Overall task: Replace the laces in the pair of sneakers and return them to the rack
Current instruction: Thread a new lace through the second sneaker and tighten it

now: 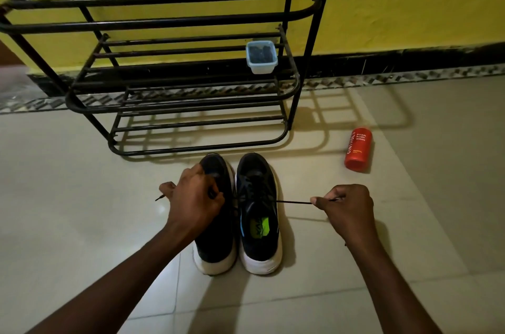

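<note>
left hand [194, 197], right hand [347, 208] pinch lace [293, 201] | rack [164, 21], tub [261, 57], red bottle [358, 149] beyond sneakers [258, 213]

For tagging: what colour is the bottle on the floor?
Orange-red bottle, clearest in head view.

Left hand [194, 198]: curled, pinching lace [293, 201] end.
Right hand [348, 206]: curled, pinching other end.
Arms: extended forward.
</note>
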Tool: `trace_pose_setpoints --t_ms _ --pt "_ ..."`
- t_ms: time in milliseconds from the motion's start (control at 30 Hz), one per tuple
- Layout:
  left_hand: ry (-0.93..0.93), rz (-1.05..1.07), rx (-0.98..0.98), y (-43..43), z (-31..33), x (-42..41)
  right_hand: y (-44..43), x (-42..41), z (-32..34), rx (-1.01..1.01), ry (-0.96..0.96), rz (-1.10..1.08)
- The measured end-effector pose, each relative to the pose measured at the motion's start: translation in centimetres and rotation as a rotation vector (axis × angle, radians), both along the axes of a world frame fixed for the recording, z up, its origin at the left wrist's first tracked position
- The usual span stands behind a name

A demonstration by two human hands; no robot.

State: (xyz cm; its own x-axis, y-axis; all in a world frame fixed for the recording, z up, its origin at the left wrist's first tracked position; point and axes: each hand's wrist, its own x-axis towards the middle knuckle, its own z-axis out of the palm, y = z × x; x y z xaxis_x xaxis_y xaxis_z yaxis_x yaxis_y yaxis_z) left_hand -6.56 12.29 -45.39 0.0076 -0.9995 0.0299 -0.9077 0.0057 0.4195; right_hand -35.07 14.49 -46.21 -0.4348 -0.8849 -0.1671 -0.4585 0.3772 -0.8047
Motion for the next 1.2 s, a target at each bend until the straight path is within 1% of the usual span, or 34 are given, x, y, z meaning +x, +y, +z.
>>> trace_pose_setpoints --t_ms 400,633,700,800,833,900,933,1000,1067,1100,1200 --pt "-0.04 -0.042 -0.055 0.4 -0.1 -0.1 0.3 -0.4 -0.6 0.009 -0.012 -0.014" --pt "-0.018 -0.038 -0.057 0.3 -0.5 0.0 0.1 -0.5 -0.6 -0.001 0.015 0.007" --pt "-0.067 -0.056 -0.066 0.3 -0.5 0.2 0.1 -0.7 -0.7 -0.011 0.047 0.069" --pt "-0.092 -0.099 -0.041 0.3 -0.1 0.7 0.4 -1.5 -0.2 0.037 0.077 0.284" --pt "-0.058 -0.092 0.0 0.2 0.4 0.7 0.5 -1.9 0.1 0.081 0.06 0.364" --pt "0.075 -0.063 0.084 0.1 1.1 0.7 0.9 -2.3 0.7 0.15 -0.012 0.517" --pt "0.182 -0.055 0.108 0.1 1.4 0.5 1.0 -2.3 1.0 0.151 -0.061 0.586" --pt "0.466 -0.058 0.141 0.4 2.3 -0.5 1.1 -1.9 1.5 0.09 -0.185 0.671" --pt "0.741 -0.054 0.183 0.8 3.0 -1.9 0.9 -0.8 1.7 -0.014 -0.363 0.666" --pt "0.84 -0.042 0.198 0.9 3.3 -2.6 0.8 -0.2 1.7 -0.055 -0.46 0.635" --pt "1.042 -0.014 0.198 1.0 3.4 -4.0 0.4 2.1 1.6 -0.118 -0.738 0.526"
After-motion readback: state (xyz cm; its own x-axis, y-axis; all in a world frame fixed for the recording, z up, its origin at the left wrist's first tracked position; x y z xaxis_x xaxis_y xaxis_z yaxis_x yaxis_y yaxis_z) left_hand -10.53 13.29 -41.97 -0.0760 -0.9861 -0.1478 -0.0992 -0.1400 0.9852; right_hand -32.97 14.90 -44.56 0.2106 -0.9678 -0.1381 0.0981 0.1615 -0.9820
